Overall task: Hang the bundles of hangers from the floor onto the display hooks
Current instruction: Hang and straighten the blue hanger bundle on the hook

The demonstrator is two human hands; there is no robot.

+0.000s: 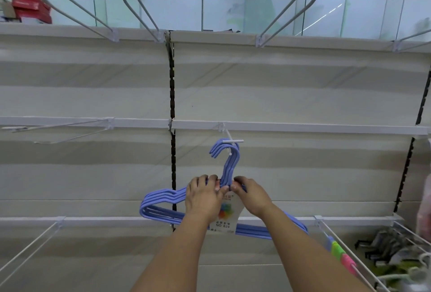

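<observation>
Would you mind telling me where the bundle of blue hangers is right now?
In the head view, the blue hanger bundle sits centre frame, its hook tops over the white display hook on the middle rail, held by the left hand and right hand.

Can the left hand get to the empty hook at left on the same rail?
Probably yes: the empty hook juts out bare, nothing between. But the left hand grips the purple hangers, so it must let go first.

retail shop aisle, white slotted wall panels (291, 95), rows of display hooks (137, 11), labelled hanger bundle (163, 207)
</observation>
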